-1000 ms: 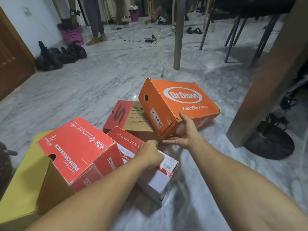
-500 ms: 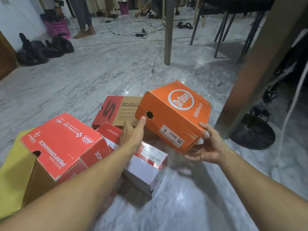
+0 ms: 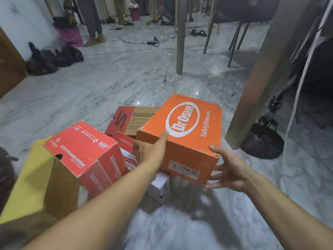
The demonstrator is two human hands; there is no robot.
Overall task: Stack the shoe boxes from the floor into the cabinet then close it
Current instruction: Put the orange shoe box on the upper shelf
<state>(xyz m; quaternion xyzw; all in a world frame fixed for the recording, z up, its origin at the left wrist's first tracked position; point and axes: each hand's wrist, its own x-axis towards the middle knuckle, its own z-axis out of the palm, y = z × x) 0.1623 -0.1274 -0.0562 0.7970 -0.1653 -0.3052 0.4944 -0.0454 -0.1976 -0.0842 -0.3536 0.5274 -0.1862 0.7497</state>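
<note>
The orange shoe box point(image 3: 182, 138) is off the floor and tilted, held between both hands. My left hand point(image 3: 150, 153) grips its near left corner with the thumb on the lid. My right hand point(image 3: 228, 168) holds the near right corner, thumb on the top edge and fingers spread underneath. Under and behind it on the marble floor lie a red-and-tan shoe box point(image 3: 131, 118) and a red-and-white shoe box point(image 3: 124, 147). A red shoe box point(image 3: 81, 150) leans on a yellow box point(image 3: 27, 179) at the left.
A tall brown panel point(image 3: 261, 78) rises at the right, with a black bag point(image 3: 263, 144) at its foot and a dark space beyond. Further back are a table leg point(image 3: 180, 42), chair legs, floor cables point(image 3: 151, 42), black bags point(image 3: 54, 58), a pink basket point(image 3: 70, 36) and a person's legs point(image 3: 93, 20).
The orange box has come up off the floor and turned its short end toward me. My left hand moved from the red-and-white box to the orange box's left corner.
</note>
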